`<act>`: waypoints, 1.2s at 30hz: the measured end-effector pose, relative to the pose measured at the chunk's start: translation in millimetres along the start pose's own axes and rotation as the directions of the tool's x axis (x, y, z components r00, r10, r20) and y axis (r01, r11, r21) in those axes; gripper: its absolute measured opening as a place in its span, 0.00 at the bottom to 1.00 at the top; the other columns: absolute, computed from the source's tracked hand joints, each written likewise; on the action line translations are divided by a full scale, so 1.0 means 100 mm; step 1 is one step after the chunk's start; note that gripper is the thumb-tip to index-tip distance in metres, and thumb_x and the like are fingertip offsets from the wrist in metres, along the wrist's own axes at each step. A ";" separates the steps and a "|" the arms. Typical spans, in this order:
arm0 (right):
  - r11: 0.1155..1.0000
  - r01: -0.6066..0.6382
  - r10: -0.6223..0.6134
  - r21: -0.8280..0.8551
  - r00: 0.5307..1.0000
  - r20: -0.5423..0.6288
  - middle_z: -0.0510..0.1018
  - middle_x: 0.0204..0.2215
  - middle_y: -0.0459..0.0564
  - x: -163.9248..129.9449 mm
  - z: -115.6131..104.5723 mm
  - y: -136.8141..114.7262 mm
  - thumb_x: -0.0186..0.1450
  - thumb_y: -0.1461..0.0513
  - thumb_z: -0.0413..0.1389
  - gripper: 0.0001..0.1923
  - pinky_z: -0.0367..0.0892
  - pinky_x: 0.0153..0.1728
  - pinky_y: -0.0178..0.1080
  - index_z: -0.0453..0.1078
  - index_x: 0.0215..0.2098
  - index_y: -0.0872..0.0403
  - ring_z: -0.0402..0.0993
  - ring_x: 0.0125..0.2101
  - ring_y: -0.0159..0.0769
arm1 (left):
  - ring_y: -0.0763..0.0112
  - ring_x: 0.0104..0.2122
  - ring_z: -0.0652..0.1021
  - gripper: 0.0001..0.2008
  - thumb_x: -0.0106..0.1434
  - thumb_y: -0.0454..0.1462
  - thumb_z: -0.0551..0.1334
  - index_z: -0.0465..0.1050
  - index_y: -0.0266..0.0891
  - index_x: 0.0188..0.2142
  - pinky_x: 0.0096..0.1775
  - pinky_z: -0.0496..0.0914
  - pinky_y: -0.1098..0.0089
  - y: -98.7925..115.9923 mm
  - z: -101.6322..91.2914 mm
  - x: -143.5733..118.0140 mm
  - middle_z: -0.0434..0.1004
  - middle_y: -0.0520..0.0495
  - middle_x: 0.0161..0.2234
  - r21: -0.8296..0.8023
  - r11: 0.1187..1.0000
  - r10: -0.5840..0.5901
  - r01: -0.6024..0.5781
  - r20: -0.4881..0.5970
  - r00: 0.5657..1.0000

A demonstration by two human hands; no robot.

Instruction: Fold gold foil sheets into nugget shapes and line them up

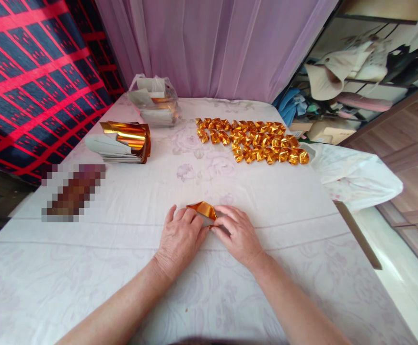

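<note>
**White floral cloth on table, gold foil being worked at near centre**

Gold foil piece (202,210) is pinched flat against the tablecloth (122,249), near edge, centre. Left hand (180,237) is pressed on its left side, fingers curled down onto it. Right hand (238,235) is closed on its right edge, fingertips (216,227) meeting the left's. Folded gold pieces (254,140) are laid in rows far right. Foil sheet stack (122,142) is seen far left, bagged sheets (156,101) behind it. Purple curtain (212,43) is hung at back.
</note>
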State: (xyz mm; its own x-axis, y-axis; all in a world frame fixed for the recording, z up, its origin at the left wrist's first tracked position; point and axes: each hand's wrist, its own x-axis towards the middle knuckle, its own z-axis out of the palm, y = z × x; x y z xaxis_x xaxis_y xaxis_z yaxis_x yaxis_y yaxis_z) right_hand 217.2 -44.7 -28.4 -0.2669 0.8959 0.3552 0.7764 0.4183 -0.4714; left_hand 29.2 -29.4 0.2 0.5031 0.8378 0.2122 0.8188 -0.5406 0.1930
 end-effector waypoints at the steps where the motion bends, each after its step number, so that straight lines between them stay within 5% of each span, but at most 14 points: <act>1: 1.000 -0.001 0.002 0.013 1.000 -0.008 0.77 0.50 0.53 0.00 -0.01 0.00 0.66 0.63 0.56 0.02 0.67 0.50 0.50 0.71 0.36 0.50 0.71 0.51 0.44 | 0.57 0.43 0.76 0.07 0.67 0.40 0.60 0.74 0.40 0.35 0.55 0.64 0.45 0.01 0.00 0.00 0.77 0.44 0.39 0.000 1.000 -0.009 0.009 -0.002 1.000; 6: 1.000 0.008 -0.007 0.021 0.997 -0.075 0.76 0.50 0.54 -0.04 -0.10 0.02 0.67 0.64 0.52 0.07 0.67 0.51 0.49 0.72 0.37 0.50 0.72 0.50 0.43 | 0.57 0.42 0.76 0.08 0.67 0.39 0.59 0.76 0.41 0.36 0.57 0.60 0.41 0.01 0.00 0.00 0.77 0.44 0.39 -0.005 1.000 -0.018 0.018 -0.022 1.000; 14: 0.978 0.150 -0.139 -0.144 0.987 0.080 0.71 0.55 0.57 -0.20 -0.19 -0.05 0.68 0.65 0.51 0.15 0.67 0.50 0.52 0.73 0.50 0.49 0.67 0.54 0.46 | 0.57 0.43 0.76 0.07 0.66 0.39 0.60 0.76 0.41 0.36 0.59 0.57 0.40 0.01 0.01 0.02 0.77 0.45 0.40 -0.016 0.999 -0.033 0.033 -0.004 0.999; 36: 0.959 0.132 -0.102 -0.249 0.986 0.132 0.70 0.57 0.57 -0.21 -0.18 -0.08 0.69 0.64 0.50 0.17 0.61 0.50 0.48 0.72 0.54 0.50 0.64 0.55 0.46 | 0.57 0.43 0.76 0.09 0.66 0.43 0.61 0.76 0.41 0.37 0.59 0.57 0.41 0.02 0.02 0.04 0.77 0.45 0.40 -0.014 0.999 -0.051 0.051 0.002 0.999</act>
State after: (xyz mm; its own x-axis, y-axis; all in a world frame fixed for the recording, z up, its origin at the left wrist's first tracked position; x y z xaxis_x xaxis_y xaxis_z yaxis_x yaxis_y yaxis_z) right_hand 226.8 -69.7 -17.7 -0.4174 0.8605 0.2921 0.8517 0.4825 -0.2044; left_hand 33.7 -27.1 -0.7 0.4615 0.8641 0.2006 0.8392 -0.4986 0.2172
